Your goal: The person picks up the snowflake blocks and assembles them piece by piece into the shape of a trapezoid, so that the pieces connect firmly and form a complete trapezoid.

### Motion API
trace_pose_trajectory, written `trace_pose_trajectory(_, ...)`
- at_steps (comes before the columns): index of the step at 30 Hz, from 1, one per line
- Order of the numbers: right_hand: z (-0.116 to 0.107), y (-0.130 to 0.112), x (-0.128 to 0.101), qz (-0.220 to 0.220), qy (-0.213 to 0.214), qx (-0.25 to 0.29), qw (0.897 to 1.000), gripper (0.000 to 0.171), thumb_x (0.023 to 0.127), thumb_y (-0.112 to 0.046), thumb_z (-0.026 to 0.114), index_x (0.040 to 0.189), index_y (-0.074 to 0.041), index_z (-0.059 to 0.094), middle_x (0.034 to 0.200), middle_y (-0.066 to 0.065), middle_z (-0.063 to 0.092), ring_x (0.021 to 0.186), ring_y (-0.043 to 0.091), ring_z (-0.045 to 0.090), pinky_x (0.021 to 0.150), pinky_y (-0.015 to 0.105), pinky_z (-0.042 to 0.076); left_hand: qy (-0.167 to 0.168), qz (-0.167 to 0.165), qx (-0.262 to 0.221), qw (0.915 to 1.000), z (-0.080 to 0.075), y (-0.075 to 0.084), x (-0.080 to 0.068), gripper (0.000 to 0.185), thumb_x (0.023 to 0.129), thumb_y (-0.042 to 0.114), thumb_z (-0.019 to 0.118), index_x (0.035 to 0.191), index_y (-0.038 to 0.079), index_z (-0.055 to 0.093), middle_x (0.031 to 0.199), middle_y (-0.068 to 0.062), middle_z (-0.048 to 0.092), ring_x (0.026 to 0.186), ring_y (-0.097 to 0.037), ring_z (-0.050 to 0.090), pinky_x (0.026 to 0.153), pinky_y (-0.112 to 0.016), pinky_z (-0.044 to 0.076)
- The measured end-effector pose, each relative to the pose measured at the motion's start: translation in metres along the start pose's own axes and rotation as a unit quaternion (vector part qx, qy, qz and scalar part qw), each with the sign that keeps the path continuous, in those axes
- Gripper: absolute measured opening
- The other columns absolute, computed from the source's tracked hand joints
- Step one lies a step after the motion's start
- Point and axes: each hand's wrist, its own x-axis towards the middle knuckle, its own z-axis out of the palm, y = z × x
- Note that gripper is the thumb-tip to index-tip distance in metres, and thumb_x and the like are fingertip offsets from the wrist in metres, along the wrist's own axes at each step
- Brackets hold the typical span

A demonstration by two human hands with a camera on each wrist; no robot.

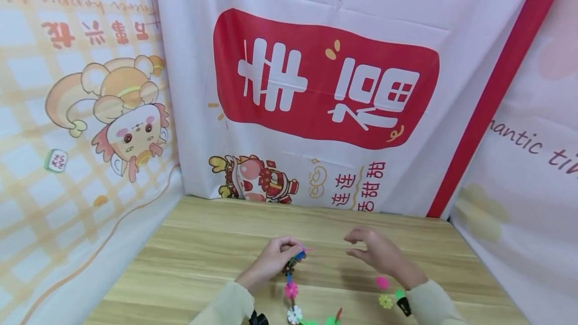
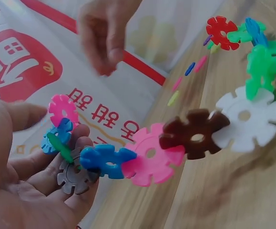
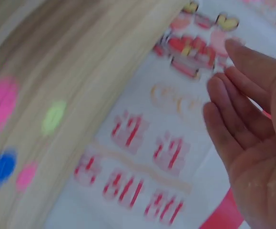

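My left hand (image 1: 274, 260) holds one end of a chain of interlocking plastic snowflake discs (image 2: 149, 167). In the left wrist view, a small pink disc (image 2: 63, 110), a blue one and a green one sit by its fingers, and a grey disc (image 2: 76, 177) lies against the fingers. From there the chain runs through blue, pink, brown and white discs to green ones and a red disc (image 2: 222, 33) at the far end. Across from it, my right hand (image 1: 378, 252) hovers over the table, fingers loosely bent, with nothing between thumb and fingertips.
Loose discs lie on the wooden table (image 1: 203, 245) near the right forearm, among them a pink disc (image 1: 382, 282) and a yellow disc (image 1: 386, 301). Printed cloth (image 1: 194, 89) hangs behind the table and along both sides.
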Motion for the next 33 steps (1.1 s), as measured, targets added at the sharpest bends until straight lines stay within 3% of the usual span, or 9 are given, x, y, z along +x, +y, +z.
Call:
trace_pose_trajectory(6,-0.013,0.034,-0.037,0.028,-0.057,-0.001,0.998,0.019,0.078,-0.015,0.079,0.095,-0.01,0.072,0.088,-0.003,0.068,0.079,0.012,0.065,0.068,0.025,0.056,-0.008,-0.014,0.011,0.9998,-0.006,0.004,-0.001,0.038,0.088,0.044,0.067,0.113,0.015,0.068,0.11,-0.012,0.071,0.103,-0.033,0.065,0.087,-0.036,0.057)
trace_pose_trajectory(11,0.001,0.05,-0.066,0.063,-0.103,0.024,0.992,0.021,0.08,-0.015,0.078,0.096,-0.004,0.072,0.088,0.002,0.071,0.077,0.01,0.064,0.066,0.028,0.056,-0.021,-0.02,0.015,0.9995,-0.009,0.007,-0.001,0.037,0.089,0.043,0.066,0.115,0.017,0.068,0.109,-0.008,0.071,0.105,-0.032,0.064,0.09,-0.04,0.055)
trace_pose_trajectory(15,0.017,0.06,-0.079,0.08,-0.122,0.073,0.987,0.02,0.081,-0.015,0.077,0.096,-0.003,0.071,0.09,0.004,0.072,0.08,0.012,0.067,0.068,0.026,0.058,-0.027,-0.031,0.016,0.999,-0.009,0.007,-0.002,0.039,0.087,0.047,0.067,0.114,0.018,0.069,0.112,-0.013,0.068,0.102,-0.032,0.063,0.087,-0.04,0.055)
trace_pose_trajectory(23,0.025,0.068,-0.084,0.11,-0.119,0.114,0.98,0.016,0.082,-0.015,0.076,0.094,-0.006,0.071,0.083,-0.001,0.07,0.072,0.001,0.061,0.061,0.018,0.053,-0.043,-0.03,0.019,0.9985,-0.008,0.009,-0.003,0.042,0.084,0.049,0.07,0.113,0.018,0.068,0.108,-0.018,0.066,0.095,-0.03,0.062,0.079,-0.036,0.054)
trace_pose_trajectory(29,0.017,0.07,-0.08,0.147,-0.136,0.136,0.97,0.005,0.083,-0.011,0.074,0.083,-0.013,0.07,0.073,-0.005,0.065,0.063,-0.002,0.054,0.053,0.019,0.047,-0.048,0.001,0.01,0.9988,-0.008,0.015,-0.005,0.04,0.085,0.045,0.071,0.114,0.018,0.067,0.114,-0.013,0.067,0.104,-0.032,0.063,0.091,-0.045,0.054)
trace_pose_trajectory(33,0.007,0.064,-0.067,0.144,-0.125,0.129,0.973,0.008,0.088,-0.013,0.07,0.081,-0.017,0.067,0.073,-0.006,0.063,0.063,-0.001,0.052,0.053,0.019,0.046,-0.04,0.031,0.01,0.9987,-0.01,0.022,-0.004,0.039,0.085,0.042,0.071,0.116,0.02,0.065,0.117,-0.013,0.067,0.103,-0.026,0.064,0.094,-0.042,0.054)
